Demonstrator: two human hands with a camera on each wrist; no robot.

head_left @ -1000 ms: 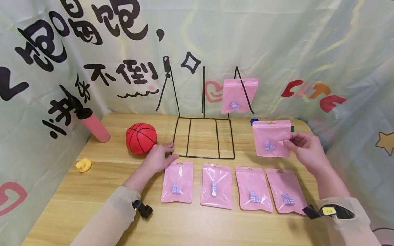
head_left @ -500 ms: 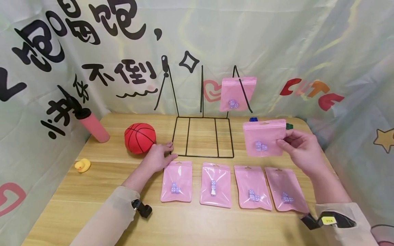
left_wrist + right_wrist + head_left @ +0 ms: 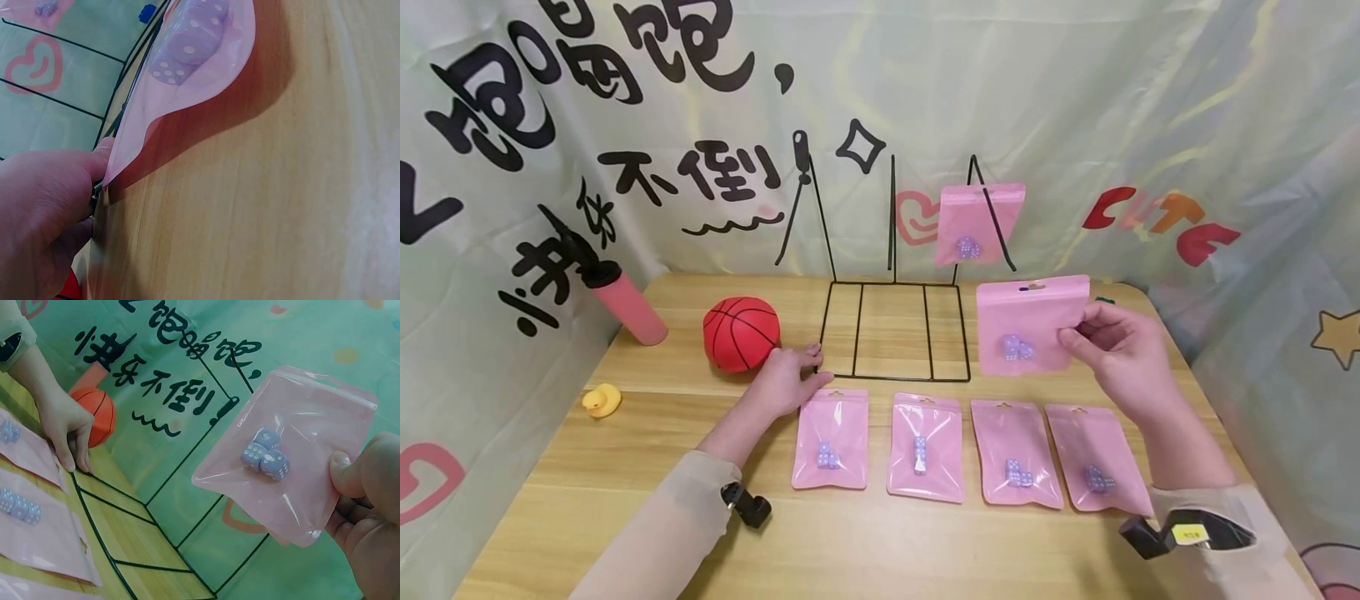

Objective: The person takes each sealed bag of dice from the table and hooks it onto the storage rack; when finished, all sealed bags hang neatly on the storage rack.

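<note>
Pink plastic makes the held bag (image 3: 1032,317), which the right hand (image 3: 1123,354) pinches by its right edge in the head view. It is up above the table (image 3: 880,550), and its left edge is just beside the right side of the black wire rack (image 3: 928,333). Over it, a hanging bag (image 3: 966,218) is on the rack's right arm, with a small gap between the two. The left hand (image 3: 784,385) holds the rack's front left corner, with the red ball (image 3: 741,333) just beside it. Four flat bags (image 3: 940,454) lie in front, and a wide strip of wood shows on their near side.

The left wrist view shows that thumb and fingers around the thin wire, right by one flat bag's edge.

In the right wrist view, the thumb presses the held bag's front. Three purple dice (image 3: 265,456) sit inside. Its far edges stick out past the hand; I cannot tell how near the wires are.
</note>
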